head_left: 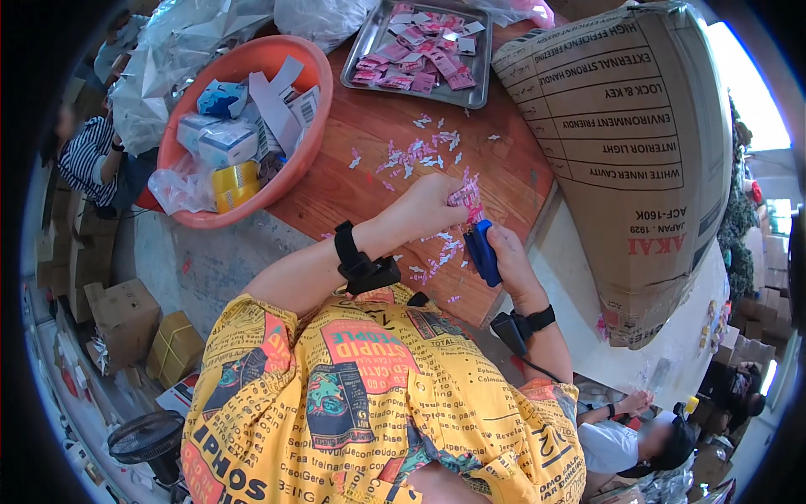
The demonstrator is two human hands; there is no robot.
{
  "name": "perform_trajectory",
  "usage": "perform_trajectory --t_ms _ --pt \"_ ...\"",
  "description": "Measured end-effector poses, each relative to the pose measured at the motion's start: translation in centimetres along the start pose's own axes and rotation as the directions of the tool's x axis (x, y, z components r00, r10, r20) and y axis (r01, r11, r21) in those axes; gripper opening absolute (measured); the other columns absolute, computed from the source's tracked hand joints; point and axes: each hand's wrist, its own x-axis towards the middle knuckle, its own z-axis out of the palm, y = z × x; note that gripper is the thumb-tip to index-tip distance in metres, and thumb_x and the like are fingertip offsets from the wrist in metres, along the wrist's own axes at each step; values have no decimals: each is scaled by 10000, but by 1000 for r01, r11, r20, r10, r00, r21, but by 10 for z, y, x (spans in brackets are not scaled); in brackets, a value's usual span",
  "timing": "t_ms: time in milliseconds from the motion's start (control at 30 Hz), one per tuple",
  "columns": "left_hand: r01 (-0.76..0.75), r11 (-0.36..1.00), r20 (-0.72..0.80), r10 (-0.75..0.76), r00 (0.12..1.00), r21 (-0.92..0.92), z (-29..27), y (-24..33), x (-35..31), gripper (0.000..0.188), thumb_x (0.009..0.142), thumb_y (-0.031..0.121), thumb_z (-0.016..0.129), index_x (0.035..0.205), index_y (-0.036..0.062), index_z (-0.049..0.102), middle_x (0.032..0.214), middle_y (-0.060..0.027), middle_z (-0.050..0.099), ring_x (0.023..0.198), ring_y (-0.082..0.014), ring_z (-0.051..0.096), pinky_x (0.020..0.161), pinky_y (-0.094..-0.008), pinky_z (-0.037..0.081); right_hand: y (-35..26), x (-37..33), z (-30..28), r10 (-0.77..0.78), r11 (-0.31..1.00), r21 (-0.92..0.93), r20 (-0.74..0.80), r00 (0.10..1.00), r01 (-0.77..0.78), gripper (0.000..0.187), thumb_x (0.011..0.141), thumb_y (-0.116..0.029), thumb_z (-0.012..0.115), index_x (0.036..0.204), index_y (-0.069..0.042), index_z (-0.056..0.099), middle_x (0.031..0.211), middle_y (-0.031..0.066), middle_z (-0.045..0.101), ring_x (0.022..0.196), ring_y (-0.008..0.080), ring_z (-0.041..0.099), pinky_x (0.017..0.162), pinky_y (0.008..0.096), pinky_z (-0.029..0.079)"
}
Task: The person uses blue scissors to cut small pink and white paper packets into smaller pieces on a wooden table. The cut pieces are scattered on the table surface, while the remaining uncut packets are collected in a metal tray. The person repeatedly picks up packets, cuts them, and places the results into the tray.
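Observation:
Over the brown wooden table (361, 134), my left hand (426, 206) pinches a small bunch of pink-and-white printed cards (468, 195). My right hand (509, 262) is wrapped round a blue hand punch (482, 252), whose upper end meets the lower edge of the cards. Whether its jaws have closed on them I cannot tell. Small pink and white paper scraps (411, 156) lie scattered beyond my hands, with more beneath them. At the far side, a metal tray (481, 88) carries many pink card pieces (420, 52).
An orange basin (322, 92) at the left holds yellow tape (237, 186), boxes and paper. To the right stands a large cardboard carton (604, 126). Clear plastic bags (172, 59) lie at the far left. Other people sit nearby, including one in white (609, 445) at lower right.

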Motion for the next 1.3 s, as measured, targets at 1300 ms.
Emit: perform_trajectory --t_ms 1300 --pt "257 959 71 -250 966 -119 11 -41 6 226 839 208 584 839 -15 616 688 -27 598 592 -76 553 533 -228 446 29 16 -12 -69 986 -151 37 997 74 287 874 -307 548 935 -27 531 747 -5 506 631 67 488 554 243 422"
